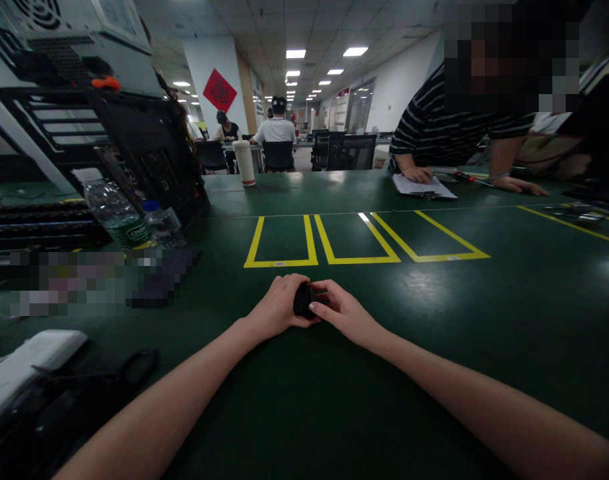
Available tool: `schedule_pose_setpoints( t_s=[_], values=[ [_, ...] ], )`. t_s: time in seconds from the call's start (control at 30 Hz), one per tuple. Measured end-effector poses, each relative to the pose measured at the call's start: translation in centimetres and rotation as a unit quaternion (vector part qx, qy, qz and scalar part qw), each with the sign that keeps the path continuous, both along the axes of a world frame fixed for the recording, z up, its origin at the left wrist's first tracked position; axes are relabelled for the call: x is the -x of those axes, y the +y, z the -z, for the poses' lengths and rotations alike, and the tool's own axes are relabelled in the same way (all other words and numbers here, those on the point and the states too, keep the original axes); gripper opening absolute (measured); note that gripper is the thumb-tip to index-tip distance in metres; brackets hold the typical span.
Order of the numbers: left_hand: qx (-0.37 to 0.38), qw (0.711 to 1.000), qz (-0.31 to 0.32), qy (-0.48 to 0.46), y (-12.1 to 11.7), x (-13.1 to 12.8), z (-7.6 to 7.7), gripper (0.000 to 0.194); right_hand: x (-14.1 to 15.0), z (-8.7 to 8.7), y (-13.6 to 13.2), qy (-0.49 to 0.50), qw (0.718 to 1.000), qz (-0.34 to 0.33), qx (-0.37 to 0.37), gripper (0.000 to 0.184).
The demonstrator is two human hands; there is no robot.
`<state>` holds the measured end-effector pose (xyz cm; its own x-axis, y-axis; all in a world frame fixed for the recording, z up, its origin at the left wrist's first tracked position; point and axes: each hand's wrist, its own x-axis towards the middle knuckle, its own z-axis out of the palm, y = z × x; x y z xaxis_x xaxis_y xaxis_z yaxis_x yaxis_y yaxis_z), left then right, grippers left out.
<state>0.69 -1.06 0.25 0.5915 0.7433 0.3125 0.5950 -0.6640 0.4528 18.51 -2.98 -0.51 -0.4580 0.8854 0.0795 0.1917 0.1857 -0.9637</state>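
Both my hands meet at the middle of the dark green table [434, 313], closed round a small black object [303, 300]. My left hand [277, 308] cups it from the left with curled fingers. My right hand [341, 310] grips it from the right, thumb on its near side. Most of the object is hidden between my fingers, so I cannot make out what it is. Just beyond my hands lie three yellow taped rectangles [329, 241].
At the left stand an open computer case [149, 153], two plastic water bottles [117, 213], and black cables with a white box [29, 363]. A white tumbler [245, 162] stands farther back. A person in a striped shirt [444, 130] leans over a clipboard [423, 187] at the far right.
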Motion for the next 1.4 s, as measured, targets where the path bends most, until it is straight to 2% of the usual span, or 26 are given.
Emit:
schedule_pose_setpoints(
  t_s=[0.17, 0.3, 0.6, 0.8, 0.97, 1.2, 1.4],
  values=[
    [-0.005, 1.0, 0.004, 0.008, 0.0, 0.1, 0.1, 0.056, 0.0, 0.1, -0.1, 0.029, 0.999, -0.008, -0.029, 0.025],
    [-0.006, 1.0, 0.002, 0.004, 0.0, 0.1, 0.1, 0.056, 0.1, 0.2, 0.0, 0.051, 0.998, -0.013, -0.023, 0.021],
    [-0.016, 1.0, -0.002, -0.008, 0.2, 0.0, 0.6, 0.056, 0.0, 0.1, 0.1, 0.011, 1.0, -0.004, 0.0, 0.028],
    [-0.025, 1.0, -0.008, 0.006, 0.2, 0.0, 0.7, 0.059, 0.0, 0.2, 0.0, 0.042, 0.999, -0.019, -0.021, 0.026],
    [-0.013, 1.0, 0.008, 0.007, 0.0, 0.1, 0.3, 0.057, 0.0, 0.1, 0.0, 0.049, 0.999, -0.017, 0.0, 0.022],
    [-0.004, 1.0, 0.014, 0.01, -0.2, 0.1, -0.3, 0.054, -0.1, 0.2, 0.2, 0.009, 1.0, -0.008, 0.01, 0.032],
    [-0.006, 1.0, 0.009, 0.024, -0.1, 0.1, -0.3, 0.055, -0.1, 0.2, 0.1, 0.046, 0.998, -0.032, -0.013, 0.027]
  ],
)
